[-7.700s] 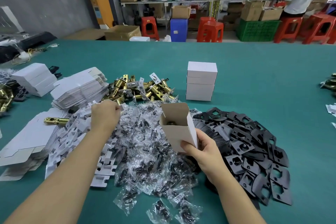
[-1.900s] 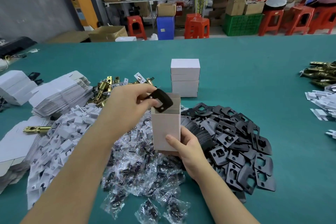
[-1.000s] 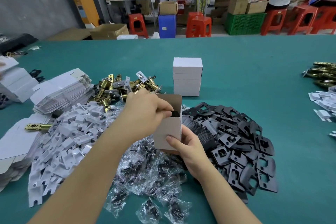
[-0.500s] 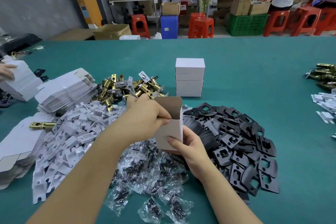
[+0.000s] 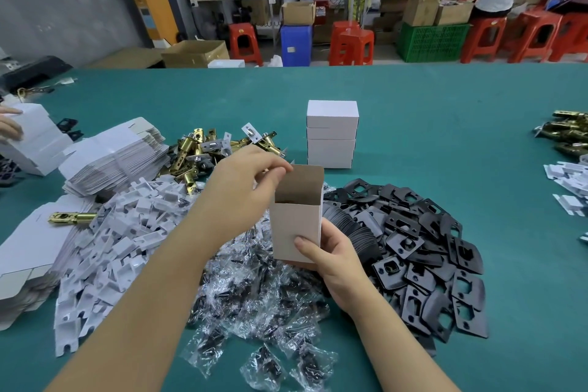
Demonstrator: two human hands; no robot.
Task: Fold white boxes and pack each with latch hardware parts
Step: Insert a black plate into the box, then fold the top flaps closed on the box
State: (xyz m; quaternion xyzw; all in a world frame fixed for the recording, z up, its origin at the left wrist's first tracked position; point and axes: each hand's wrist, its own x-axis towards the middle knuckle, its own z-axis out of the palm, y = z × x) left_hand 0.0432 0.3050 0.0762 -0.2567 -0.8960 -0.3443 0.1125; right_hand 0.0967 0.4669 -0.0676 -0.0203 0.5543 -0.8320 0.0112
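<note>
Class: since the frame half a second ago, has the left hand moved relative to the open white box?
Yes. The left hand has lifted out of the open white cardboard box, fingers now at its top flap.

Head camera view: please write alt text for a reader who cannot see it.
A person's right hand holds an open white box upright while the left hand touches its top flap, above heaps of black plates, bagged screws, white inserts and brass latches on a green table.

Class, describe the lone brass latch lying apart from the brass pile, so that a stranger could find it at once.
Start at the green table and go to its left edge, where flat white box blanks lie stacked. On top of them rests the lone brass latch, lying on its side. Unlike the heaped brass latches farther back, it lies alone on white card.
</note>
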